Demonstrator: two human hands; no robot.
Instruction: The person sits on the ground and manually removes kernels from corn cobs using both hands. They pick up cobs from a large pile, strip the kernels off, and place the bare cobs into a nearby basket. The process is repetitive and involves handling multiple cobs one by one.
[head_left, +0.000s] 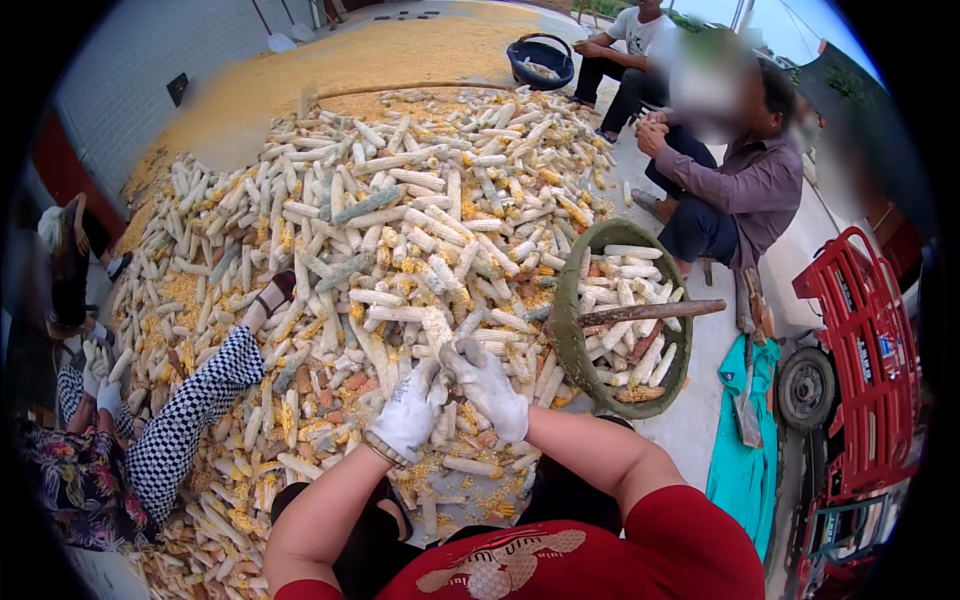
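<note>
Both my hands wear white work gloves and meet over a large heap of corn cobs (420, 217). My left hand (411, 409) and my right hand (486, 386) are closed together around a corn cob, mostly hidden by the fingers. Just beyond the fingertips lies a pale cob end (436, 328); whether it belongs to the held cob is unclear. Most cobs in the heap are stripped and whitish, some with yellow kernels still on. Right of my right hand stands a green basket (562, 352) with a wooden handle (652, 311), holding several cobs.
A gloved co-worker in checked trousers (199, 420) sits left, one foot on the heap. Two more people (739, 176) sit at the far right. Loose kernels (420, 49) cover the ground behind, near a dark basket (540, 64). A red vehicle (862, 360) stands right, beyond teal cloth (742, 465).
</note>
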